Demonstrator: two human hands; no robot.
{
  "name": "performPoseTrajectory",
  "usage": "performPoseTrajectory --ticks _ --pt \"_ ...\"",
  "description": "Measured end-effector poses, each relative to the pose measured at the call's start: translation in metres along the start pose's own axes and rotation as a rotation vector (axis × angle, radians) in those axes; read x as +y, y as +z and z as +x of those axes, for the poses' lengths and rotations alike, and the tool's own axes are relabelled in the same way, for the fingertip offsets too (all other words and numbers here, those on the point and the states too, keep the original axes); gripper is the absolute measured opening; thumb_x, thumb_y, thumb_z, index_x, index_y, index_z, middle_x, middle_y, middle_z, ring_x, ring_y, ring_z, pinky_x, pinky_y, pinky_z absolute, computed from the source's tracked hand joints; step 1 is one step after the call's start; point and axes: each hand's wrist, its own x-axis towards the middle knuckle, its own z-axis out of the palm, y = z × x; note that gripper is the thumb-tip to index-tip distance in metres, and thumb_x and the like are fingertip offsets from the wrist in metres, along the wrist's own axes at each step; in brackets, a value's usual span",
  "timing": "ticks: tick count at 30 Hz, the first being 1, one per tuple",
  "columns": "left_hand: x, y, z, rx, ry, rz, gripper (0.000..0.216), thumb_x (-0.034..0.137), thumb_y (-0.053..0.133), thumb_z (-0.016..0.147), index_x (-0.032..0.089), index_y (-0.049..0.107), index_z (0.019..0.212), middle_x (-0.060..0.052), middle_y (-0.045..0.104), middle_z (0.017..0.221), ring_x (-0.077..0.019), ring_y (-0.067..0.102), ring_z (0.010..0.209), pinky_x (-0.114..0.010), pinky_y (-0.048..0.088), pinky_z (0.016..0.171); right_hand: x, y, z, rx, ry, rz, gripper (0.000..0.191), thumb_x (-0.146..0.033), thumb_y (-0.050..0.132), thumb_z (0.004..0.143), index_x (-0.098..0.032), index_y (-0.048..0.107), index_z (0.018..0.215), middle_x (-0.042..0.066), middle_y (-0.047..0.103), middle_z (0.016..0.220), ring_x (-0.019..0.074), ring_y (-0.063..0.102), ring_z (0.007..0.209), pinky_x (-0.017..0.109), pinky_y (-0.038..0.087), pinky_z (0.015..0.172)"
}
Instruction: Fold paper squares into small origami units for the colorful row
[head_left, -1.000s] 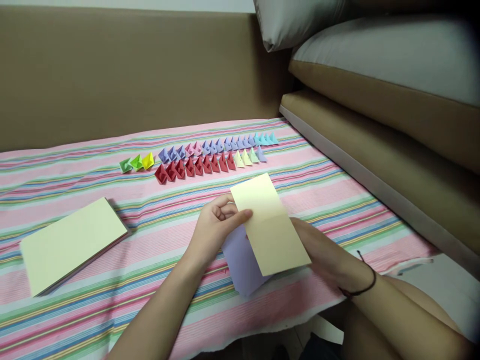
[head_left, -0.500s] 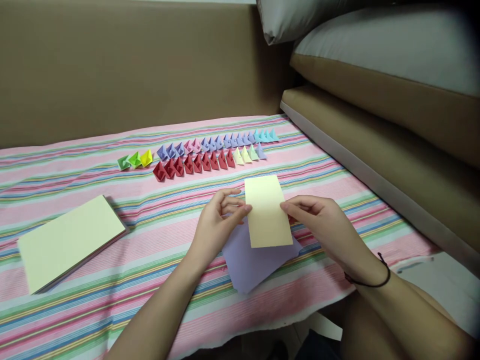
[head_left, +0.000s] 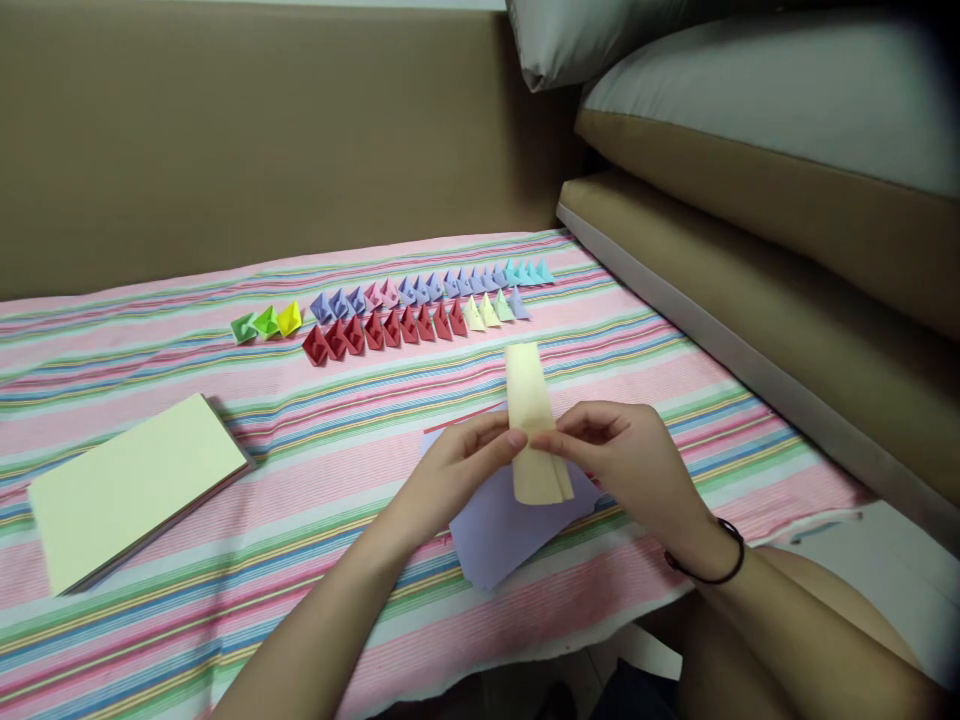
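Observation:
A pale yellow sheet of paper is held up between my hands, its right side bent over toward the left. My left hand pinches its left edge between thumb and fingers. From the other side, my right hand grips the bent-over part, the two thumbs nearly meeting. Below the sheet, lilac paper lies on the striped cloth, partly covered by my hands and the sheet. A red edge shows at the back of that paper.
Small folded paper boats stand in rows behind my hands, red ones in front and lilac ones behind. Green and yellow ones sit to the left. A stack of pale paper lies at left on the striped cloth. Cushions border the right.
The yellow sheet was flat and wide; now its right side is bent over, making it narrower. My right hand has moved left, bringing the thumbs close together.

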Motion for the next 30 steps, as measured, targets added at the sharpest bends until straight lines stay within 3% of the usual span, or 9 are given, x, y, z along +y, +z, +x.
performPoseTrajectory --ticks 5,9,15,20,30 --pt "-0.006 0.002 -0.004 -0.03 -0.078 -0.07 0.036 0.042 0.052 0.086 0.02 0.064 0.111 -0.006 0.068 0.108 -0.0243 0.062 0.098 -0.034 0.045 0.084 0.006 0.005 -0.001 -0.109 -0.017 0.025 0.024 -0.034 0.076 0.064 -0.017 0.062 0.055 -0.002 0.056 0.054 0.0095 0.046 0.054 0.022 0.036 0.049" --pt "-0.012 -0.003 -0.004 0.09 -0.141 -0.07 0.035 0.04 0.059 0.082 0.019 0.065 0.109 -0.007 0.069 0.104 -0.025 0.062 0.098 -0.03 0.045 0.078 0.005 0.004 0.001 -0.11 -0.044 0.051 0.025 -0.035 0.074 0.068 -0.017 0.059 0.058 -0.003 0.054 0.057 0.0098 0.047 0.055 0.022 0.036 0.049" --pt "-0.009 -0.013 -0.001 0.258 -0.129 -0.251 0.039 0.042 0.057 0.082 0.016 0.064 0.111 -0.01 0.07 0.103 -0.0236 0.066 0.085 -0.031 0.048 0.074 0.006 -0.018 0.01 -0.014 -0.022 0.064 0.021 -0.039 0.067 0.075 -0.018 0.063 0.072 0.0 0.061 0.068 0.0121 0.053 0.062 0.022 0.041 0.051" --pt "-0.005 -0.014 -0.002 0.254 -0.129 -0.308 0.037 0.039 0.059 0.081 0.015 0.066 0.109 -0.011 0.07 0.103 -0.0239 0.067 0.085 -0.031 0.05 0.076 0.007 -0.025 0.011 -0.02 -0.006 0.07 0.02 -0.038 0.067 0.076 -0.019 0.062 0.07 -0.001 0.061 0.068 0.0118 0.055 0.062 0.022 0.042 0.051" --pt "-0.006 -0.017 -0.002 0.243 -0.104 -0.257 0.039 0.037 0.063 0.078 0.015 0.064 0.11 -0.012 0.07 0.101 -0.0243 0.067 0.083 -0.033 0.051 0.074 0.006 -0.024 0.011 -0.097 0.009 0.208 0.018 -0.032 0.063 0.081 -0.025 0.066 0.097 -0.001 0.069 0.083 0.0136 0.064 0.073 0.022 0.049 0.059"
